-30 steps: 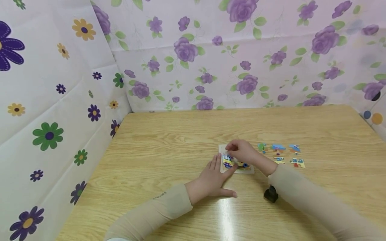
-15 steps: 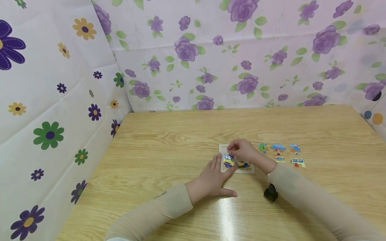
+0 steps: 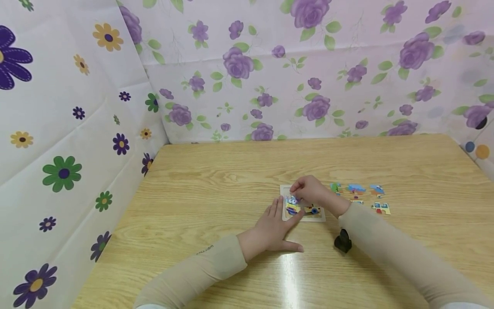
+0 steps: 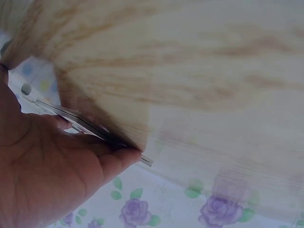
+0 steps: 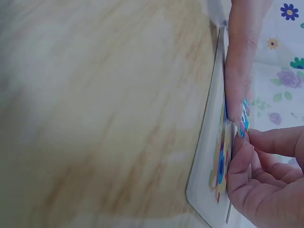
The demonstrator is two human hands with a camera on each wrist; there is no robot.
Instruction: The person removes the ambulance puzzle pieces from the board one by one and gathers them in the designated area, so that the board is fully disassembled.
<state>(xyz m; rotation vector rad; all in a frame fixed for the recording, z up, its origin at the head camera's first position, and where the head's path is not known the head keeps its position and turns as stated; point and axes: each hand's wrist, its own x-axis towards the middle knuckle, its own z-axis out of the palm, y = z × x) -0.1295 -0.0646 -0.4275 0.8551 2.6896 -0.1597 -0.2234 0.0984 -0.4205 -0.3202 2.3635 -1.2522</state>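
A small puzzle tray (image 3: 284, 214) with a pale rim lies on the table, its picture partly filled with yellow and blue pieces. My left hand (image 3: 270, 227) rests on the tray's left and near side with its fingers spread and straight. In the left wrist view the fingers of that hand (image 4: 61, 166) lie along the tray's edge (image 4: 88, 126). Over the tray's upper part is my right hand (image 3: 311, 190), covering much of it. Thumb and fingertips of the right hand (image 5: 266, 166) pinch a blue puzzle piece (image 5: 244, 118), tilted up, beside a left finger (image 5: 239, 71).
Several loose puzzle pieces lie right of the tray, among them a blue one (image 3: 356, 188) and a yellow one (image 3: 381, 208). The right sleeve (image 3: 370, 231) partly covers one. A small black object (image 3: 342, 241) shows beside that sleeve. Flowered cloth (image 3: 239, 86) hangs behind the wooden table (image 3: 216, 171).
My right hand has shifted slightly toward the far side of the tray, and its sleeve now covers more of a loose piece. The left hand has stayed in place.
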